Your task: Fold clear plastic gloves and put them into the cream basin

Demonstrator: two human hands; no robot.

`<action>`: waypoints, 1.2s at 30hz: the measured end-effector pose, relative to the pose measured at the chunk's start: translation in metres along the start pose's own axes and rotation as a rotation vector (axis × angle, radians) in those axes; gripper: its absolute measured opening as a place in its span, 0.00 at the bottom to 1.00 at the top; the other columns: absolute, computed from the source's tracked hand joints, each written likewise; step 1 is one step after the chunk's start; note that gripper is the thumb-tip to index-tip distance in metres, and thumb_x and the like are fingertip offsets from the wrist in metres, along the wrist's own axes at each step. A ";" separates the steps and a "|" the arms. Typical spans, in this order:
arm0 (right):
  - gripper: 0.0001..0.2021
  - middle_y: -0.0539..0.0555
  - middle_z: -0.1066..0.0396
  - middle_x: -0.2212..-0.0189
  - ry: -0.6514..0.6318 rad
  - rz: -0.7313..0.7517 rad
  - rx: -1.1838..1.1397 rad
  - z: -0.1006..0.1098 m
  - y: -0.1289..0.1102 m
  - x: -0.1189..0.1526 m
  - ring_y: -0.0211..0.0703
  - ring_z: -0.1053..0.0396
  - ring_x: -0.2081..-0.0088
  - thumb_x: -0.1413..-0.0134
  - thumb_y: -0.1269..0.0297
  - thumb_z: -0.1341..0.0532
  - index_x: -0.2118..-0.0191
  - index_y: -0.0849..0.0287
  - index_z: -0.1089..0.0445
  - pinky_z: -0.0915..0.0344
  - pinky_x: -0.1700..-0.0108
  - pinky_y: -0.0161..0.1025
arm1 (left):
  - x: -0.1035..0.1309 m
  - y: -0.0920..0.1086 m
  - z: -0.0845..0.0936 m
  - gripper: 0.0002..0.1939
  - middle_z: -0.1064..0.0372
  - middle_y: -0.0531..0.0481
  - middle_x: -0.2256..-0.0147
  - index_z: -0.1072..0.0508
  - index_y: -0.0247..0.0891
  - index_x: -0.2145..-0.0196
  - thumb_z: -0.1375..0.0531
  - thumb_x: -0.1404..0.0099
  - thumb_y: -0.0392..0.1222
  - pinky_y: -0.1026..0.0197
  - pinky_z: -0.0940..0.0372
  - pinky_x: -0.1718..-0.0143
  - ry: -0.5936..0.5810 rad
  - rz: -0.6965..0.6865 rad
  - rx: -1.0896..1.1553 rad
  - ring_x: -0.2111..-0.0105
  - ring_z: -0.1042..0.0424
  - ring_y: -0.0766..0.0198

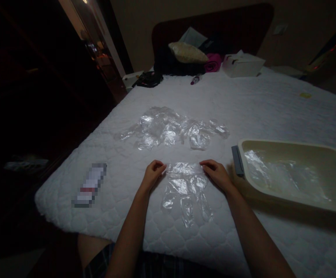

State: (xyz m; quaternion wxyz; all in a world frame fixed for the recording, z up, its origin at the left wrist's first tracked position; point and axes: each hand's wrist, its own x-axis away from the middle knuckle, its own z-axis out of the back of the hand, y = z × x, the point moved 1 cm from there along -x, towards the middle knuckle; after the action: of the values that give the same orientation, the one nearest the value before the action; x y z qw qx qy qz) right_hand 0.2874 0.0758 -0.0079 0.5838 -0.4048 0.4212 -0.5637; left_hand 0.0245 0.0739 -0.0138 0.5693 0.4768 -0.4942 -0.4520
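Observation:
A clear disposable plastic glove (185,186) lies spread on the white quilted bed cover, its cuff away from me and its fingers towards me. My left hand (154,173) pinches the left corner of the cuff between thumb and fingers. At the right corner, my right hand (215,174) grips the cuff the same way. Beyond both hands is a crumpled heap of clear plastic gloves (169,127). To the right stands a cream plastic basin (295,144) with more clear plastic inside, its exact shape hard to make out.
A phone-like object, blurred out (90,185), lies on the bed (121,216) at left. Toward the headboard (237,27) are a white box (241,65), a cushion (187,52), a rolled pink cloth (212,63), a black bag (149,79) and a small bottle (196,80).

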 end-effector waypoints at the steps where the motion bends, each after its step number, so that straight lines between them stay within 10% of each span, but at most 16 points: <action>1: 0.11 0.54 0.30 0.69 0.020 0.034 0.018 0.000 0.002 0.000 0.39 0.34 0.71 0.57 0.61 0.42 0.67 0.61 0.29 0.38 0.68 0.37 | 0.001 0.000 -0.001 0.14 0.41 0.58 0.80 0.35 0.36 0.74 0.36 0.54 0.46 0.71 0.48 0.82 0.003 -0.021 -0.041 0.83 0.44 0.75; 17: 0.10 0.53 0.35 0.71 0.149 0.176 0.132 0.001 0.001 0.003 0.38 0.37 0.72 0.54 0.58 0.41 0.69 0.60 0.29 0.39 0.70 0.37 | 0.008 0.004 -0.004 0.04 0.41 0.55 0.78 0.33 0.36 0.75 0.42 0.51 0.38 0.69 0.46 0.77 0.009 -0.225 -0.196 0.78 0.41 0.71; 24: 0.17 0.54 0.30 0.72 0.195 0.050 0.051 0.002 0.006 0.000 0.41 0.35 0.71 0.56 0.51 0.42 0.67 0.60 0.31 0.38 0.68 0.37 | 0.008 0.005 0.004 0.14 0.40 0.58 0.79 0.34 0.37 0.70 0.39 0.51 0.48 0.71 0.51 0.84 -0.008 0.027 0.085 0.85 0.45 0.76; 29: 0.21 0.51 0.37 0.84 0.264 -0.055 0.144 0.012 0.008 0.001 0.38 0.40 0.79 0.57 0.44 0.44 0.83 0.58 0.38 0.43 0.76 0.35 | 0.013 0.010 0.016 0.17 0.33 0.51 0.75 0.34 0.33 0.73 0.42 0.47 0.53 0.70 0.55 0.89 -0.211 0.206 0.146 0.90 0.49 0.79; 36: 0.24 0.50 0.41 0.90 -0.023 -0.349 0.158 0.020 0.002 0.016 0.33 0.45 0.88 0.55 0.43 0.47 0.86 0.60 0.39 0.53 0.86 0.32 | 0.008 0.012 0.015 0.19 0.29 0.43 0.70 0.30 0.30 0.72 0.40 0.48 0.53 0.70 0.51 0.90 -0.410 0.294 0.039 0.88 0.40 0.76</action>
State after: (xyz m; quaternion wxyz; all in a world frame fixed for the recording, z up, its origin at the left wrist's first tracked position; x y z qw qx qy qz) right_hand 0.3073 0.0596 -0.0039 0.5119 -0.4310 0.2924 -0.6832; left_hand 0.0110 0.0662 0.0002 0.5077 0.3089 -0.6720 -0.4419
